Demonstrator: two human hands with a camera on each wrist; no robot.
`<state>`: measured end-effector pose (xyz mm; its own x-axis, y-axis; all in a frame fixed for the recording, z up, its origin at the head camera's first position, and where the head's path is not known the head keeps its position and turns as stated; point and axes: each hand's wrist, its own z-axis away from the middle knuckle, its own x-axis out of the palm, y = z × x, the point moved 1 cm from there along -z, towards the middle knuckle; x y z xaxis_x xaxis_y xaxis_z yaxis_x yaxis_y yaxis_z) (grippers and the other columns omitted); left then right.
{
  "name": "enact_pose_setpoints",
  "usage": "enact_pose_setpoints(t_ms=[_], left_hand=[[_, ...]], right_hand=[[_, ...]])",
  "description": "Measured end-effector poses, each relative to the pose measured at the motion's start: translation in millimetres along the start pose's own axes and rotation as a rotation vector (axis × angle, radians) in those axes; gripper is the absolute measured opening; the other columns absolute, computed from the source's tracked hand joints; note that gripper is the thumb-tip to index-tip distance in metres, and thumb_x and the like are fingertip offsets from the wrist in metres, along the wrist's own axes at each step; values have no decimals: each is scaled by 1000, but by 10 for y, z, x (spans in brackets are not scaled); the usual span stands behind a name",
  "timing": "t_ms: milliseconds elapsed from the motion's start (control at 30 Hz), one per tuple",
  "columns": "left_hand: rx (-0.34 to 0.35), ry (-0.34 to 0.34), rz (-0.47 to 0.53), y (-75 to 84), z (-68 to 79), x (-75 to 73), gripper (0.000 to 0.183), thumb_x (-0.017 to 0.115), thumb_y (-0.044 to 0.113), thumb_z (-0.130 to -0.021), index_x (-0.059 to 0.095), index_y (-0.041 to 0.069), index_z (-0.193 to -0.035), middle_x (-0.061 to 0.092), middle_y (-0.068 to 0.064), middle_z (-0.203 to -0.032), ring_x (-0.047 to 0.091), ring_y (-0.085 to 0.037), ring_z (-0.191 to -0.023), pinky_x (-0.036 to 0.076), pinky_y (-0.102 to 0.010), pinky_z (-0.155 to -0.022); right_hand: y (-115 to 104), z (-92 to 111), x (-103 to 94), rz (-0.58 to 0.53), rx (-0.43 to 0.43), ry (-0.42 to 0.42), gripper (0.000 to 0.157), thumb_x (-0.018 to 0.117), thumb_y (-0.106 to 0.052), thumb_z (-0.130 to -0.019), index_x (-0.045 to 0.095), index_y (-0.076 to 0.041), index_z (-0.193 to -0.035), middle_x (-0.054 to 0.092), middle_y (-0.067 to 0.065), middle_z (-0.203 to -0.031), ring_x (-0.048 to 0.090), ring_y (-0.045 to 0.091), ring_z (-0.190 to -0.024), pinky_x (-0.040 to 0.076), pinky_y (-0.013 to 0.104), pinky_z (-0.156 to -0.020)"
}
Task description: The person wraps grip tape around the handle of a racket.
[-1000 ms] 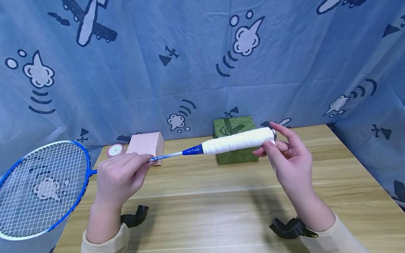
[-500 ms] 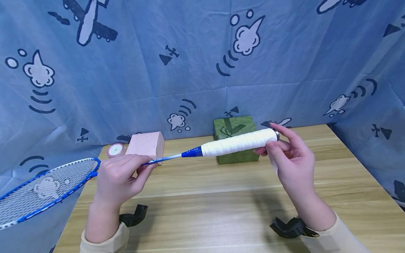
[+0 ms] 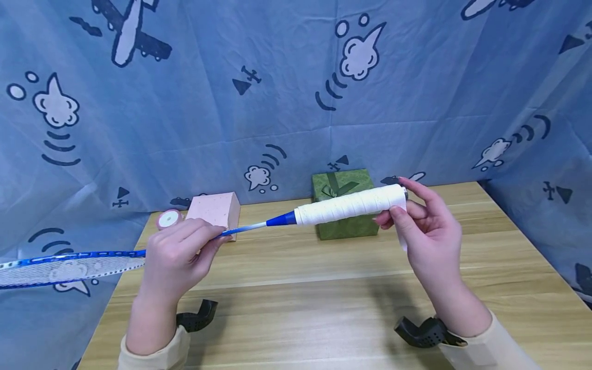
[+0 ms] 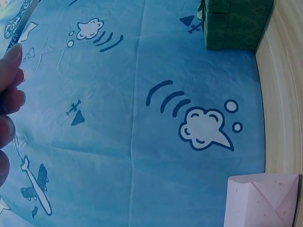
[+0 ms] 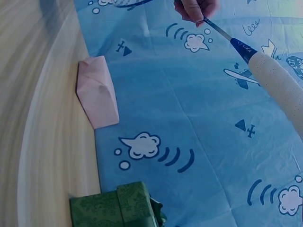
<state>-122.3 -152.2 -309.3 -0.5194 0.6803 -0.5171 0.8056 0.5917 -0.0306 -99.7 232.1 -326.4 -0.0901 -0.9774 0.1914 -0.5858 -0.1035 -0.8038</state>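
Observation:
A blue and white badminton racket is held above the table, its head off to the left and seen nearly edge-on. My left hand pinches the shaft between thumb and fingers. White grip tape is wound round the handle in overlapping turns. At the butt end, my right hand pinches the tape between thumb and fingers, its index finger reaching over the end cap. A short tail of tape hangs below the thumb. Only the left fingertips show in the left wrist view; the right wrist view shows the wrapped handle.
Behind the handle stands a green box with a ribbon bow. A pink box and a pink-rimmed ribbon spool sit at the table's back left. The wooden table backs onto a blue patterned curtain.
The racket has turned about its shaft, its head going from broad view to nearly edge-on. The tape's tail now shows more below the right thumb. Both hands stay in nearly the same place.

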Motion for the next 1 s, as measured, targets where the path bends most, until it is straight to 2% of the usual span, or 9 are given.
enact_pose_setpoints(t_ms=[133,267,400,600,700,833,1000], left_hand=[[11,-6,-5,-1,-6,10,32,63,30,-104,73,9,-81,61,3,-64,46,-7,-51,36,-25,-46],[22,-9,6,1,-7,25,33,62,30,-104,73,9,-82,62,4,-64,46,-5,-50,35,-24,-45],[1,-42,8,-2,17,20,32,61,32,-104,74,11,-83,63,6,-65,48,-4,-51,36,-21,-45],[-19,-56,-9,-1,38,7,34,59,34,-105,74,12,-85,70,4,-69,51,-4,-50,37,-21,-44],[-8,-35,-9,1,29,11,34,59,34,-105,72,13,-81,67,5,-67,44,-3,-49,32,-20,-44],[1,-21,-8,3,20,13,36,60,35,-105,71,13,-79,60,8,-63,40,-2,-50,30,-20,-45],[-16,-43,-8,11,15,24,36,59,38,-106,70,13,-81,54,11,-61,37,0,-51,29,-19,-45]], right_hand=[[15,-17,-2,-20,-24,14,45,59,17,-95,54,11,-139,78,10,-84,76,16,-72,61,24,-73],[29,-14,-5,30,32,73,42,63,12,-95,58,6,-137,77,10,-78,75,17,-68,60,23,-70],[33,7,4,22,70,97,42,65,11,-94,58,7,-136,77,14,-77,76,21,-67,59,25,-65],[25,26,18,8,50,29,43,60,13,-97,56,6,-139,78,12,-82,77,20,-72,59,25,-64],[16,16,12,-32,7,-18,44,55,15,-98,51,9,-141,78,13,-87,76,20,-77,59,27,-65],[27,14,10,-112,-45,-39,45,52,19,-97,46,16,-141,77,18,-87,76,23,-78,59,28,-65],[7,9,14,7,7,25,42,58,12,-98,52,11,-140,78,9,-81,76,18,-73,59,25,-67]])
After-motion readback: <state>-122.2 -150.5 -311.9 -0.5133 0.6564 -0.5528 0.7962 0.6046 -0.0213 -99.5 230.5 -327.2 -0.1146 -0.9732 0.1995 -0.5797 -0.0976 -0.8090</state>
